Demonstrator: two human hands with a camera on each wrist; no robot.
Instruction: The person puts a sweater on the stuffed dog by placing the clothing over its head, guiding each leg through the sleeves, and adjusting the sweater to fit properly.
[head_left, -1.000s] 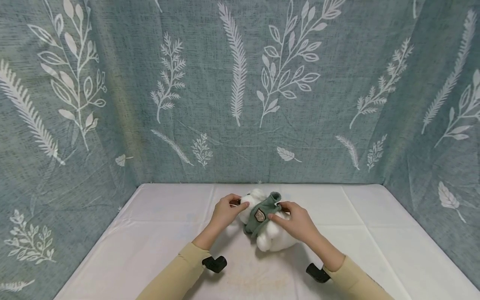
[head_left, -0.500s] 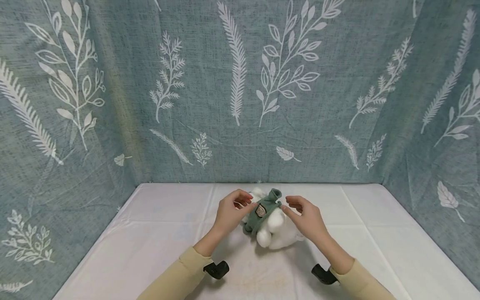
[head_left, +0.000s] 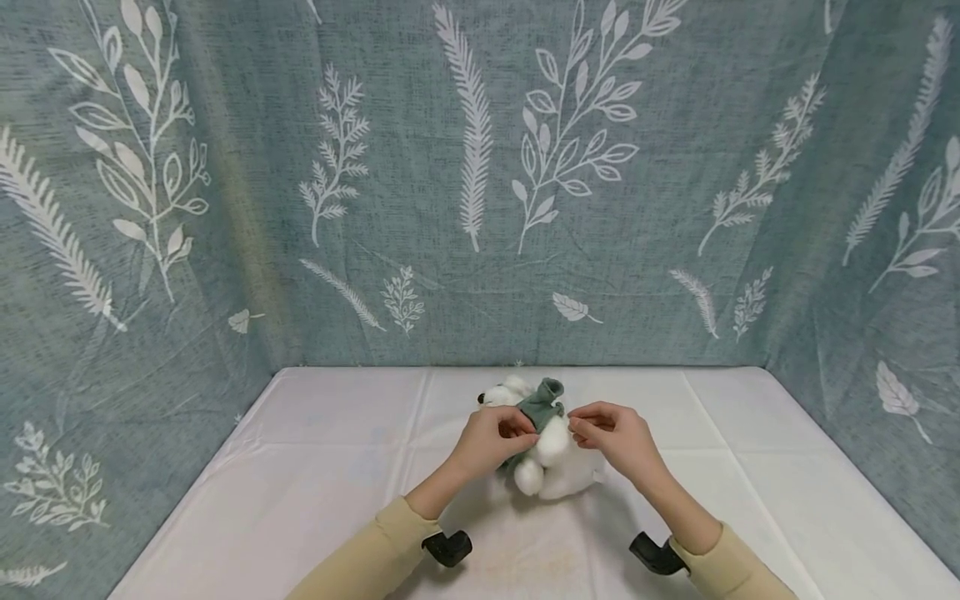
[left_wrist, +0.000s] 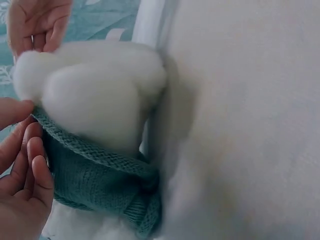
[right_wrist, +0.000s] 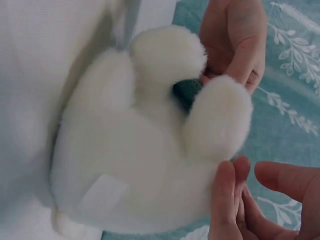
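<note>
A white plush animal (head_left: 573,473) lies on its side on the table, its dark nose pointing left. It wears a green knitted sweater (head_left: 540,404). My left hand (head_left: 491,442) pinches the sweater's rolled hem between thumb and index finger, clearest in the left wrist view at the hem (left_wrist: 95,150). The sweater's badge is hidden behind that hand. My right hand (head_left: 618,437) is beside the toy's far side. Its bent fingers (right_wrist: 225,195) touch or nearly touch the fur in the right wrist view, with the thumb apart from them. A pale tag (right_wrist: 103,195) shows on the plush body.
A white cloth covers the table (head_left: 360,467), with faint brownish stains near the front. Teal leaf-patterned curtains (head_left: 420,167) enclose the back and sides. Black wrist-worn devices (head_left: 447,548) sit under both forearms.
My left hand has left the toy's head and moved right and down to the sweater's hem, covering the badge. My right hand let go of the sweater, drew back right, then returned close to the toy.
</note>
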